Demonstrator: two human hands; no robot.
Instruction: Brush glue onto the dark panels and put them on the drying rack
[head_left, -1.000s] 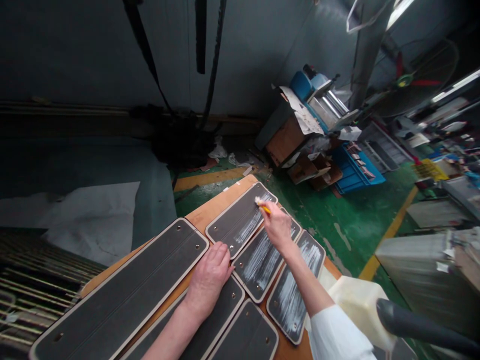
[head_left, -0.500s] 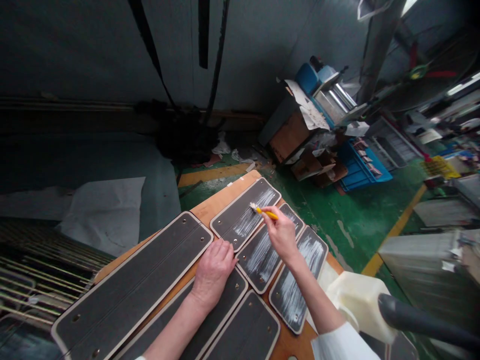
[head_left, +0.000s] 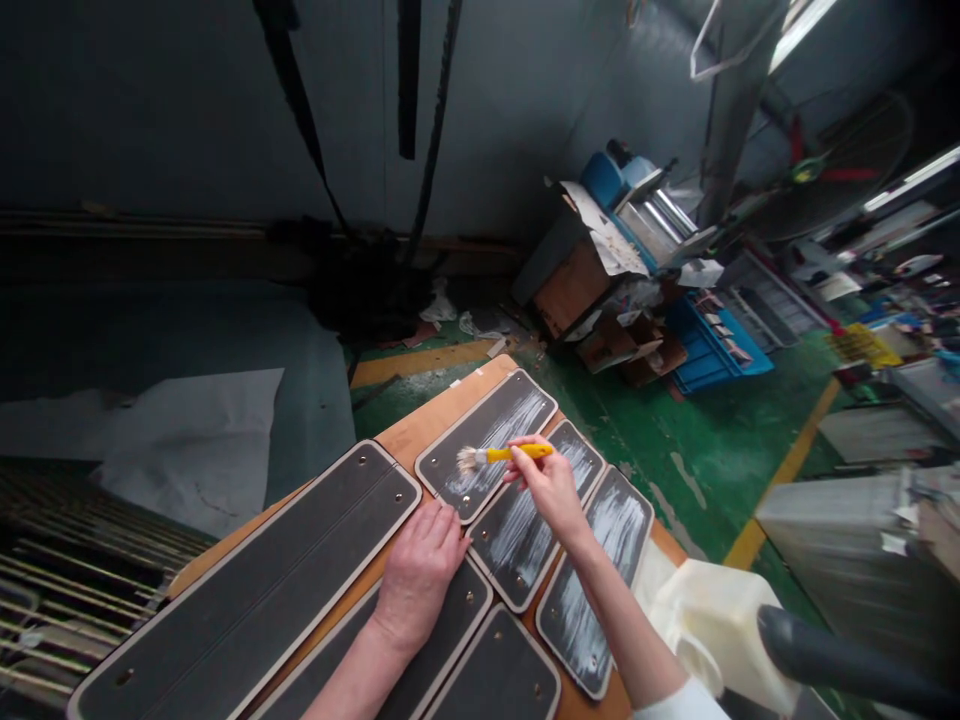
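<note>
My right hand (head_left: 553, 492) grips a paintbrush (head_left: 517, 453) with a yellow handle, its pale bristles on a dark rounded-corner panel (head_left: 487, 430). White streaks cover part of that panel's face. My left hand (head_left: 421, 570) lies with its fingers flat, fingertips by the panel's lower left corner and palm over another dark panel (head_left: 471, 625). Two more streaked panels, a middle one (head_left: 517, 545) and a right one (head_left: 600, 570), sit below the brush. At left is a long dark panel (head_left: 247, 590) with no streaks.
The panels rest on a brown board (head_left: 416, 425). A whitish plastic jug (head_left: 724, 610) stands at its right, partly behind a dark tube (head_left: 832, 645). Beyond are a blue crate (head_left: 701, 365), cardboard boxes (head_left: 611, 345) and green floor (head_left: 675, 440). Thin rods (head_left: 90, 590) lie at left.
The brush has moved left and down across the panel, and its handle now lies nearly level. White streaks reach farther toward the panel's left end. My left hand stays at the same corner.
</note>
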